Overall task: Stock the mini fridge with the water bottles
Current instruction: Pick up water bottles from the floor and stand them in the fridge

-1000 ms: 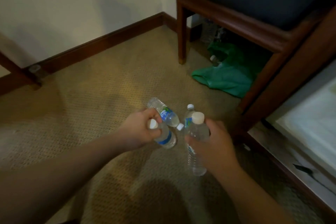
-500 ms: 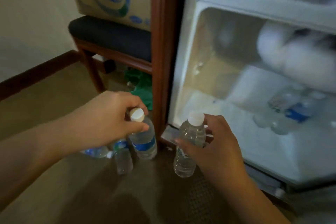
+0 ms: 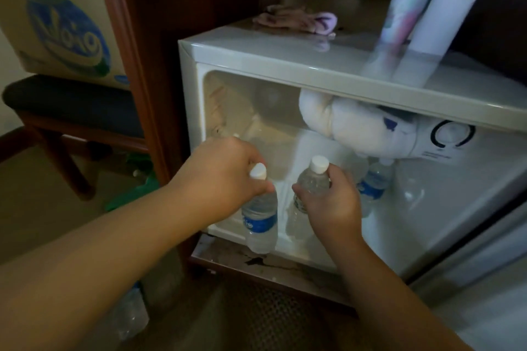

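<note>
The white mini fridge [image 3: 285, 50] stands open in front of me. My left hand [image 3: 225, 177] grips a blue-labelled water bottle [image 3: 261, 222] by its neck, upright at the front left of the fridge opening. Beside it, my right hand [image 3: 330, 202] holds a second clear bottle [image 3: 312, 179] by the shoulder, its white cap up, just inside the fridge. A third bottle with a blue label [image 3: 373, 185] stands further in, right of my right hand. Another bottle [image 3: 128, 313] lies on the carpet under my left forearm.
A frosted white lump [image 3: 356, 128] bulges from the fridge's upper compartment above the bottles. A stack of cups [image 3: 405, 8] and a pink cloth [image 3: 296, 20] sit on the fridge top. A wooden post [image 3: 131, 65], a dark-seated chair [image 3: 71, 105] and a cardboard box [image 3: 57, 28] are at left.
My view swung from the carpet to the open fridge. Both hands carried their bottles up and forward, from above the floor into the fridge opening.
</note>
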### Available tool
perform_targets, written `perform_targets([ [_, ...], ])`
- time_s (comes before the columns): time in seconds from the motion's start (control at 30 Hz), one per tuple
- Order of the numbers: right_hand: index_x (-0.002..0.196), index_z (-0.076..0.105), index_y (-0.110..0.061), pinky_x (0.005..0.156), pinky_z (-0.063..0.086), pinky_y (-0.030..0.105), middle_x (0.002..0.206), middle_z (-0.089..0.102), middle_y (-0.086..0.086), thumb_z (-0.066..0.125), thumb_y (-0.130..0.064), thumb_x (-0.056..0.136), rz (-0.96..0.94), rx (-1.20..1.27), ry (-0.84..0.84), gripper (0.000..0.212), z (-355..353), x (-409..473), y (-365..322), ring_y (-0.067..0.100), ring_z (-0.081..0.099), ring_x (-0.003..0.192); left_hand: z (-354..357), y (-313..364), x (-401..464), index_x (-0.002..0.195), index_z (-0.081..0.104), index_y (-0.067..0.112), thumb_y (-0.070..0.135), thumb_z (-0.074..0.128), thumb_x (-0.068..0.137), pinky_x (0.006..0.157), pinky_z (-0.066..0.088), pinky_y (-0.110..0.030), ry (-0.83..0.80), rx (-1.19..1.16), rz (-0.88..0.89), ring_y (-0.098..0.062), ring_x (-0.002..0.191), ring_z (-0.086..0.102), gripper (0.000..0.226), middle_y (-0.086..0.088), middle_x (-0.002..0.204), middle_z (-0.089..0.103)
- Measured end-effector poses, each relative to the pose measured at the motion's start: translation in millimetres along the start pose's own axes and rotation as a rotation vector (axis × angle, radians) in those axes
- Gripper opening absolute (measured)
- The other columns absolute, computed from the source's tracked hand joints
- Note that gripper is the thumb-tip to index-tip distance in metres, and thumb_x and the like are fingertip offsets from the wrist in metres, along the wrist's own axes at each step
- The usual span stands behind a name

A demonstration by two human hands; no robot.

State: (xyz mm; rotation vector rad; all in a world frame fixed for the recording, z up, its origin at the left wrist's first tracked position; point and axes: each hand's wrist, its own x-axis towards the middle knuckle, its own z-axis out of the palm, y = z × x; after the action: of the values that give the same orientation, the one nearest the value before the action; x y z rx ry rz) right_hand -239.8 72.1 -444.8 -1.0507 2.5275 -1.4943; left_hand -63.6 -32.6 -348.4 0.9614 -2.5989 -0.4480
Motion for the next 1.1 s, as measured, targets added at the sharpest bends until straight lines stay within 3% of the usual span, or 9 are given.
perform_targets([
  [0.1, 0.118, 0.060, -0.025, 0.085, 0.039, 0.024, 0.110, 0.049, -0.007, 0.085, -0.031, 0.079, -0.040, -0.010, 0.028, 0.047, 12.7, 25.6, 20.8, 0.008, 0.050, 0.095, 15.0, 6.7, 18.4, 0.113, 0.074, 0.029, 0.057, 0.078, 0.082, 0.077, 0.059, -0.032, 0.024, 0.000, -0.024, -0.010, 0.087, 0.064, 0.042, 0.009, 0.096, 0.071],
  [0.23, 0.123, 0.058, -0.021, 0.089, 0.041, 0.027, 0.117, 0.050, -0.002, 0.083, -0.031, 0.081, -0.015, -0.050, 0.060, 0.049, 24.6, 47.7, 44.9, 0.019, 0.056, 0.104, 38.6, 6.7, 28.9, 0.108, 0.076, 0.027, 0.050, 0.079, 0.084, 0.064, 0.049, -0.023, 0.062, -0.081, -0.054, -0.012, 0.083, 0.064, 0.034, 0.008, 0.091, 0.071],
  [0.33, 0.125, 0.056, -0.019, 0.088, 0.039, 0.026, 0.118, 0.048, -0.003, 0.081, -0.032, 0.084, -0.020, -0.066, 0.075, 0.049, 29.4, 59.4, 54.7, 0.021, 0.057, 0.107, 54.7, 5.4, 31.4, 0.108, 0.076, 0.026, 0.046, 0.079, 0.085, 0.071, 0.054, -0.027, 0.093, -0.138, -0.090, -0.014, 0.086, 0.067, 0.030, 0.007, 0.094, 0.072],
  [0.43, 0.129, 0.055, -0.015, 0.090, 0.039, 0.027, 0.123, 0.052, 0.004, 0.081, -0.032, 0.083, -0.021, -0.064, 0.104, 0.055, 36.1, 70.8, 58.5, 0.024, 0.058, 0.110, 63.9, 5.2, 39.6, 0.108, 0.075, 0.025, 0.046, 0.078, 0.086, 0.070, 0.055, -0.027, 0.094, -0.127, -0.111, -0.016, 0.088, 0.067, 0.030, 0.005, 0.096, 0.073],
  [0.57, 0.142, 0.045, -0.009, 0.093, 0.042, 0.029, 0.138, 0.049, 0.014, 0.081, -0.029, 0.084, -0.003, -0.055, 0.106, 0.071, 46.7, 84.6, 59.3, 0.030, 0.056, 0.118, 73.3, 5.4, 56.4, 0.104, 0.075, 0.025, 0.047, 0.077, 0.086, 0.062, 0.045, -0.022, 0.107, -0.111, -0.108, -0.015, 0.082, 0.066, 0.028, 0.005, 0.089, 0.071],
  [0.7, 0.146, 0.043, -0.010, 0.103, 0.046, 0.041, 0.135, 0.050, 0.017, 0.081, -0.029, 0.084, -0.007, -0.119, 0.152, 0.075, 52.2, 84.9, 60.8, 0.035, 0.053, 0.121, 80.1, 5.3, 71.0, 0.107, 0.076, 0.024, 0.046, 0.076, 0.087, 0.067, 0.050, -0.026, 0.146, -0.086, -0.097, -0.016, 0.081, 0.066, 0.029, 0.004, 0.089, 0.072],
  [0.8, 0.148, 0.044, -0.014, 0.106, 0.045, 0.043, 0.133, 0.050, 0.015, 0.080, -0.026, 0.084, -0.034, -0.125, 0.192, 0.074, 54.0, 78.9, 64.7, 0.033, 0.050, 0.124, 85.5, 4.7, 82.0, 0.100, 0.075, 0.026, 0.042, 0.077, 0.087, 0.067, 0.048, -0.027, 0.162, -0.091, -0.104, -0.019, 0.082, 0.067, 0.021, 0.004, 0.086, 0.071],
  [0.93, 0.149, 0.041, -0.018, 0.107, 0.041, 0.032, 0.132, 0.046, 0.008, 0.080, -0.023, 0.085, -0.006, -0.058, 0.234, 0.075, 57.4, 69.3, 73.5, 0.025, 0.050, 0.124, 96.1, 3.3, 95.7, 0.080, 0.070, 0.027, 0.037, 0.077, 0.086, 0.061, 0.044, -0.026, 0.172, -0.080, -0.118, -0.021, 0.074, 0.066, 0.014, 0.004, 0.073, 0.066],
  [1.1, 0.144, 0.041, -0.011, 0.107, 0.043, 0.037, 0.138, 0.046, 0.011, 0.080, -0.025, 0.084, 0.073, -0.050, 0.268, 0.072, 74.7, 48.6, 86.9, 0.027, 0.049, 0.128, 111.3, 7.1, 109.6, 0.091, 0.075, 0.025, 0.038, 0.076, 0.087, 0.065, 0.046, -0.026, 0.160, -0.051, -0.131, -0.021, 0.080, 0.067, 0.013, 0.002, 0.085, 0.072],
])
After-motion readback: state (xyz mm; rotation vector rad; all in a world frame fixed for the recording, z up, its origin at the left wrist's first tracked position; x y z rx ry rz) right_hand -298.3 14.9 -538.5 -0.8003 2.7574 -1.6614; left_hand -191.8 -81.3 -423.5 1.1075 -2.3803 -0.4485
